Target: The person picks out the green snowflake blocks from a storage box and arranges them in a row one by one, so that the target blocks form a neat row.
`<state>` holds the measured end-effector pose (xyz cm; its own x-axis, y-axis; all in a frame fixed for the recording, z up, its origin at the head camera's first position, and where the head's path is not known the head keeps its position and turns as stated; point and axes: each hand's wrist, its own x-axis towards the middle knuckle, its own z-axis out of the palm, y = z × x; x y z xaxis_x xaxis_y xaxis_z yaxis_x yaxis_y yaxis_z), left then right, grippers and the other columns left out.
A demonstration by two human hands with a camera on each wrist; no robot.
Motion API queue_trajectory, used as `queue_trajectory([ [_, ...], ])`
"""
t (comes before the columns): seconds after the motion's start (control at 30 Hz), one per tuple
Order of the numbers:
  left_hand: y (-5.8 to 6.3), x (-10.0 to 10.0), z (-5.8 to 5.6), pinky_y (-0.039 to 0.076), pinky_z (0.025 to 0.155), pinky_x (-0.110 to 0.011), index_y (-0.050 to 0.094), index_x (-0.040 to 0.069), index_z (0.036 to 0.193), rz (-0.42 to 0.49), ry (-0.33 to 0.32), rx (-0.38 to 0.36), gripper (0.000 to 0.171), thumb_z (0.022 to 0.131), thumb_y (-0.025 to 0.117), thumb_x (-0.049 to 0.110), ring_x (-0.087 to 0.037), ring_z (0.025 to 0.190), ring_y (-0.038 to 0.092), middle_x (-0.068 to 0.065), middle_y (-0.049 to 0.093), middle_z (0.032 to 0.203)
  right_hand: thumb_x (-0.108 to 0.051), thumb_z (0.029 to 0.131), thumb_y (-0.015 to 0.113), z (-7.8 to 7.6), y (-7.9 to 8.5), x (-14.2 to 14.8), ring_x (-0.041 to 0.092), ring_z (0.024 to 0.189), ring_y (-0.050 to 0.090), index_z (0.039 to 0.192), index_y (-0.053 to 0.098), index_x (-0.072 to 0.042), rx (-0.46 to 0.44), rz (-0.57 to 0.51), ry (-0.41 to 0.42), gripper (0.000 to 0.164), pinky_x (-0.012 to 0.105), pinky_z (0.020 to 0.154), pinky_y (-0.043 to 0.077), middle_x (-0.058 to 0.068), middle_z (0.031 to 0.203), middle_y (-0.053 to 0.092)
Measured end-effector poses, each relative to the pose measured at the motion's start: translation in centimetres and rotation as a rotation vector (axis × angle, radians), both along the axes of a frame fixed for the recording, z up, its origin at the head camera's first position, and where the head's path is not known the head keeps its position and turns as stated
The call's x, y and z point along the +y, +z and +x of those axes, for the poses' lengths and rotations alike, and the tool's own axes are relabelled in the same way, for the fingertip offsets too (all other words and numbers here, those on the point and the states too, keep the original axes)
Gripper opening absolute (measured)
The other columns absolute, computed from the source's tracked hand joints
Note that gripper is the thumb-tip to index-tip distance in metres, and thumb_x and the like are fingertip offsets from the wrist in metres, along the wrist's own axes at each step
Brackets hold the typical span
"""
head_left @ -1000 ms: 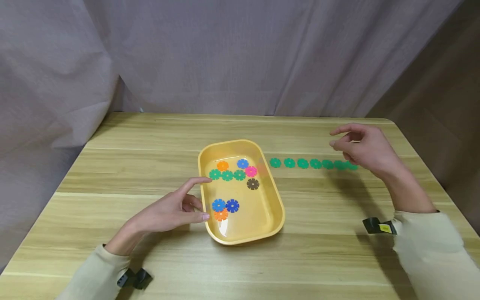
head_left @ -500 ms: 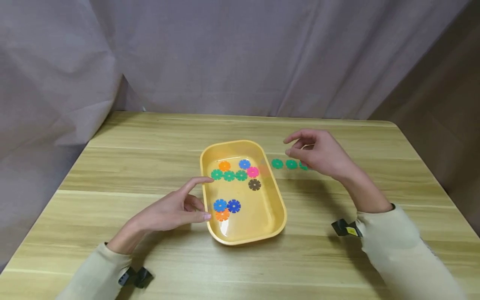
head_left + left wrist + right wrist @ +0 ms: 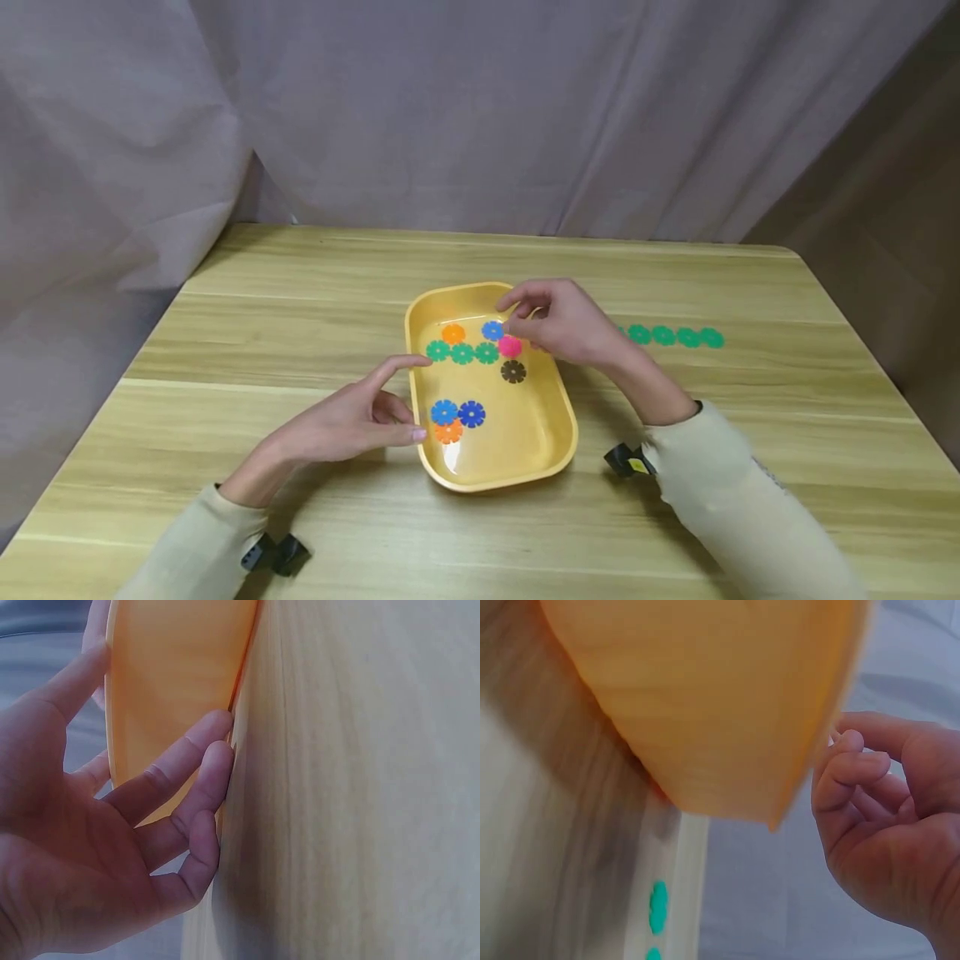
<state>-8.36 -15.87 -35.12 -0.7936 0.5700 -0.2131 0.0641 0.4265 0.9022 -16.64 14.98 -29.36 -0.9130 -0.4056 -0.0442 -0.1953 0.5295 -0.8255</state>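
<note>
In the head view, a yellow plastic tray [image 3: 513,442] holds several notched snowflake discs, among them a blue disc [image 3: 492,331], a pink disc [image 3: 510,346], a brown disc [image 3: 513,372] and green discs [image 3: 462,353]. My left hand [image 3: 337,421] grips the tray's left side, index finger and thumb on the rim. In the left wrist view its other fingers [image 3: 206,761] lie against the outer wall. Over the far right rim hangs my right hand [image 3: 562,325], fingers loosely bent, thumb tip close to the blue disc. The rim partly hides its fingertips in the right wrist view.
A row of green discs [image 3: 663,336] lies on the wooden table [image 3: 712,275] right of the tray, partly hidden by my right hand. Nearer the front of the tray sit a dark blue disc [image 3: 472,414] and an orange disc [image 3: 448,432]. A grey curtain [image 3: 420,117] hangs behind the table.
My right hand has travelled left from above the green row to over the tray's far right corner. The left hand stays at the tray's rim.
</note>
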Motion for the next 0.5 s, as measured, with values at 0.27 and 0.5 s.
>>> queue_trajectory([
  [0.27, 0.0, 0.1, 0.0, 0.054, 0.082, -0.033, 0.029, 0.024, 0.162, 0.011, -0.008, 0.015, 0.082, 0.097, 0.079, 0.031, -0.025, 0.09, 0.074, -0.005, 0.078, 0.101, -0.008, 0.094, 0.071, -0.3, -0.9, -2.0, 0.02, 0.069, 0.065, 0.119, 0.076, -0.002, 0.045, 0.059, 0.074, 0.026, 0.026, 0.062, 0.052, 0.013, 0.098, 0.074],
  [0.5, 0.0, 0.1, 0.0, 0.054, 0.082, -0.032, 0.028, 0.024, 0.162, 0.015, -0.014, 0.017, 0.082, 0.098, 0.079, 0.031, -0.024, 0.09, 0.074, -0.005, 0.078, 0.101, -0.006, 0.093, 0.069, -0.8, -1.6, -3.4, 0.028, 0.072, 0.07, 0.121, 0.075, 0.001, 0.017, 0.086, 0.149, 0.029, 0.029, 0.063, 0.055, 0.011, 0.095, 0.075],
])
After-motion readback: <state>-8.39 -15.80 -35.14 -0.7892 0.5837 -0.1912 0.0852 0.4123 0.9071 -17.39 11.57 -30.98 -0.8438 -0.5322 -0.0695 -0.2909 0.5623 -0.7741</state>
